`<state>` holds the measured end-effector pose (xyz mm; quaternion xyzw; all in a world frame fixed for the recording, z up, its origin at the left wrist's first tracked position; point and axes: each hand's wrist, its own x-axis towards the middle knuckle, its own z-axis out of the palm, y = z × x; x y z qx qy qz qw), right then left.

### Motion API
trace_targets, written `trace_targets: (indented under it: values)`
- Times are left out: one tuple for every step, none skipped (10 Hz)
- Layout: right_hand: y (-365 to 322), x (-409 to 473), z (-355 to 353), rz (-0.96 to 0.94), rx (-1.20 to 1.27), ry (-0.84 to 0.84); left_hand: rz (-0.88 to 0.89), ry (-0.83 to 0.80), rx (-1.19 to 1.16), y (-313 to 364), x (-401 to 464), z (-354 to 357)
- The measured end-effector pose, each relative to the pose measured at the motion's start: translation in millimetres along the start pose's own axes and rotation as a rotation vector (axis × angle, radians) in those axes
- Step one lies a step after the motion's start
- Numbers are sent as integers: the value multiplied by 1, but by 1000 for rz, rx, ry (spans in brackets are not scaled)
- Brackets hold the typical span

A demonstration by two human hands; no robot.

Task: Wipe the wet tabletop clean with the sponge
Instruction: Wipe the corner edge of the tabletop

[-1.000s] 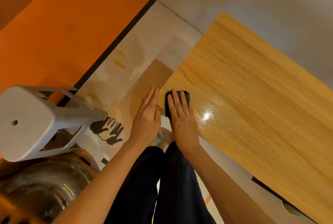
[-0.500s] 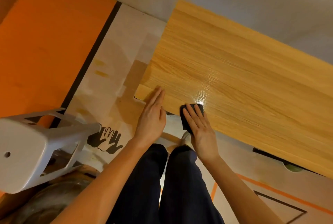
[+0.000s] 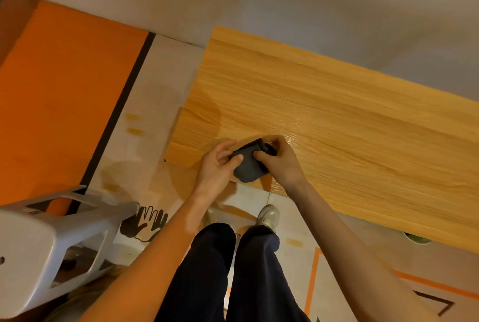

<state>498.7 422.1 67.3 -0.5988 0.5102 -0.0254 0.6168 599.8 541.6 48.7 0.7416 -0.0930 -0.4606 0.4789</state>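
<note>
right hand point(image 3: 278, 163) pinching sponge point(image 3: 249, 163), lifted off desk point(image 3: 337, 124) vs flat-pressed 0.5 s ago | left hand point(image 3: 216, 166) off desk edge, now gripping sponge's other side | sponge bunched between both hands above near-left corner | glossy wet patch just beyond | likely refolding or squeezing; wipe paused, not finished
</note>
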Motion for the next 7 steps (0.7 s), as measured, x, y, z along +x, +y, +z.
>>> trace_targets:
  values:
    - [-8,20,2,-163,-187,54,-83,70,11,-4,5,9]
    - [-10,31,8,-310,-393,39,-96,158,92,-7,9,18]
    - [-2,31,10,-373,-369,81,-78,221,105,-6,9,26]
    - [10,20,2,-448,-396,192,-36,252,168,-9,10,32]
    - [25,9,-6,-502,-603,131,-18,259,275,-11,9,35]
    - [40,5,-11,-528,-814,-52,-6,279,424,-16,8,37]
    - [49,1,-19,-535,-808,-174,5,338,528,-15,5,40]
